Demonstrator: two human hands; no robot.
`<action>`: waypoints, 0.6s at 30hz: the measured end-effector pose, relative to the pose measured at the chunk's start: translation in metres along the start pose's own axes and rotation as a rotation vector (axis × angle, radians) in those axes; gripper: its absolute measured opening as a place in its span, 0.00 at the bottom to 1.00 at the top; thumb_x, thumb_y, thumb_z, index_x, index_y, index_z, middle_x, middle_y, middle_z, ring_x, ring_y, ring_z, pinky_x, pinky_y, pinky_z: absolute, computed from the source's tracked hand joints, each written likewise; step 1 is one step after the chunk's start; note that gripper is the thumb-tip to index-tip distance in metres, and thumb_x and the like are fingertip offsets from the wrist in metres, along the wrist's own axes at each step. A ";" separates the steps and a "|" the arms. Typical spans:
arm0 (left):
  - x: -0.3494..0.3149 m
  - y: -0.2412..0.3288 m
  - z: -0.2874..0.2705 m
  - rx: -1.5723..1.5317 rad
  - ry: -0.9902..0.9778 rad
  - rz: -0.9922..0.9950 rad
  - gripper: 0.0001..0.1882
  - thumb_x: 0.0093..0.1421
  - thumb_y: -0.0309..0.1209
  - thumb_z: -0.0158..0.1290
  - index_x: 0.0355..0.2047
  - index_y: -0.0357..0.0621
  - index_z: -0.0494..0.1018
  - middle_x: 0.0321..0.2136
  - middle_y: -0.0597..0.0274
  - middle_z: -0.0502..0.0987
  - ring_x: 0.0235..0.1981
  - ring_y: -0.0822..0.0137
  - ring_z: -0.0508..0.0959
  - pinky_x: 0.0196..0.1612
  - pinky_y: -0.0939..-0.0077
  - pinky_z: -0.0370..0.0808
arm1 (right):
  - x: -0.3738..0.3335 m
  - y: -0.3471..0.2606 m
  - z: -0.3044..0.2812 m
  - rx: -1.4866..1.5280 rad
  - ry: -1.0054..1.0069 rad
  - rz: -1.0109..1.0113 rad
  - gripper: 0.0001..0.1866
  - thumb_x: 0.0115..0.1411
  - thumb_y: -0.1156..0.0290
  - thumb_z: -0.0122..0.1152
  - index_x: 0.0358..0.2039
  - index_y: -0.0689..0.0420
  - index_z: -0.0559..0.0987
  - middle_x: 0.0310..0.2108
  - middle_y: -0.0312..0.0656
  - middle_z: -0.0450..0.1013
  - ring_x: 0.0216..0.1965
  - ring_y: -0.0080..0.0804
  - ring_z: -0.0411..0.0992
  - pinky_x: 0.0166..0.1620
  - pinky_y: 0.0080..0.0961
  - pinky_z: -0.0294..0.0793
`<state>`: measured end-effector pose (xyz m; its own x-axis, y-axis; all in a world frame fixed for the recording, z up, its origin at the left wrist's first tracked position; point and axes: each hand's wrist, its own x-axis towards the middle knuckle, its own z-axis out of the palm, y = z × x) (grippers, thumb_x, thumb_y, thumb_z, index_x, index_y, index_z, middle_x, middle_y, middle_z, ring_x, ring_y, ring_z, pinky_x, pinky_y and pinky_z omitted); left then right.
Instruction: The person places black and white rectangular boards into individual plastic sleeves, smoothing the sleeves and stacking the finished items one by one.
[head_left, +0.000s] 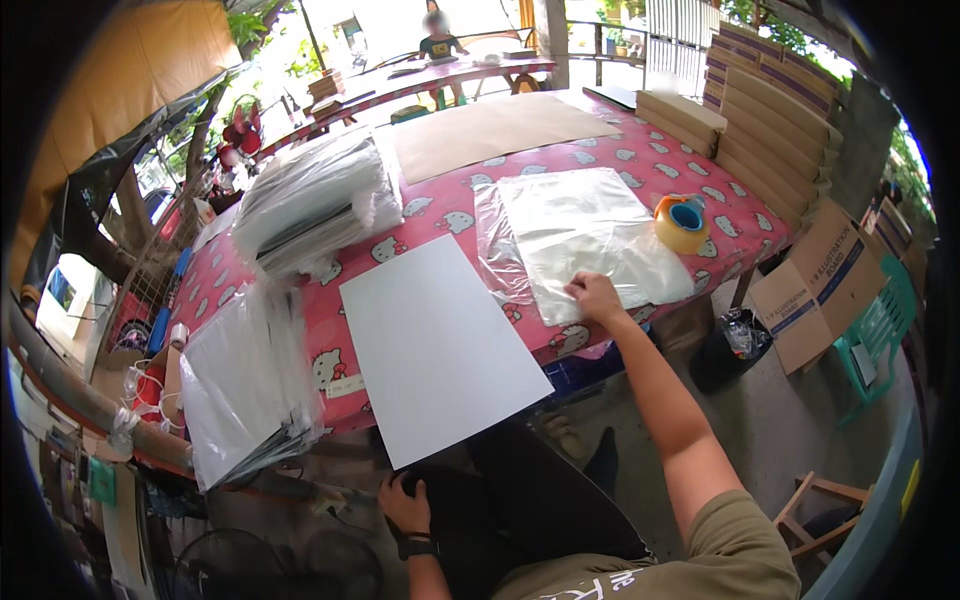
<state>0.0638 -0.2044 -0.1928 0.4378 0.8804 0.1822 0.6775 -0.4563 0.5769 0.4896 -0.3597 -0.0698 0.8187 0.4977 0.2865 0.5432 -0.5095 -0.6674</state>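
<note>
My right hand (597, 296) reaches over a stack of clear plastic bags (580, 220) and rests on its near part. Its fingers are curled together, pinching at the plastic of the top bag. My left hand (405, 506) lies on my dark-trousered thigh, below the table edge, with nothing in it and the thumb apart from the fingers. Between the hands, a white board (440, 350) lies flat on the table, its near corner jutting past the edge. A tape roll (683, 224) with a blue core sits at the right of the bags.
Plastic-wrapped stacks (310, 195) and bagged sheets (245, 380) stand at the left of the pink patterned table (430, 215). Brown paper (500, 130) covers its far side. Cardboard boxes (775, 140), a black bin (730, 355) and a green chair (880, 330) are at right. A person (440, 45) sits far off.
</note>
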 end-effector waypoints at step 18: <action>-0.045 0.126 -0.079 -1.178 -0.403 0.158 0.26 0.48 0.32 0.55 0.46 0.38 0.61 0.42 0.56 0.66 0.45 0.63 0.67 0.47 0.70 0.62 | -0.221 -0.119 0.001 0.513 -1.249 -0.463 0.08 0.55 0.68 0.50 0.29 0.60 0.70 0.22 0.47 0.68 0.25 0.42 0.68 0.30 0.31 0.67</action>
<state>0.0833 -0.2911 -0.0652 0.7561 0.6298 0.1778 -0.2468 0.0228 0.9688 0.2436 -0.4083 -0.0544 -0.2561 0.9648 -0.0596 0.3646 0.0393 -0.9303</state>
